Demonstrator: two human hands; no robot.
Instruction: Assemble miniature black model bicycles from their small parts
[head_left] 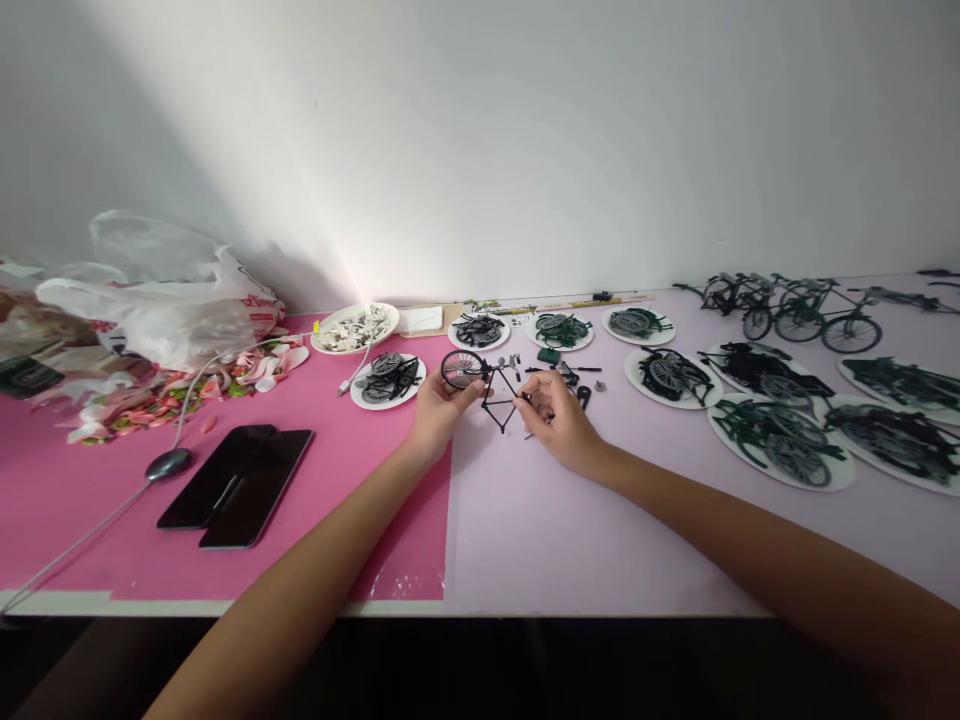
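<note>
Pink-and-lilac tabletop sat against a pale wall. Over its lilac side, we had the small bicycle frame fingertip-pinched: left hand beside the wheel, right hand opposite. Light, steady pressure seemed best.

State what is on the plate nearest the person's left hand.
The plate bears dark bike parts, including at least one spoked wheel. Whatever lies beneath the heap is hidden.
</note>
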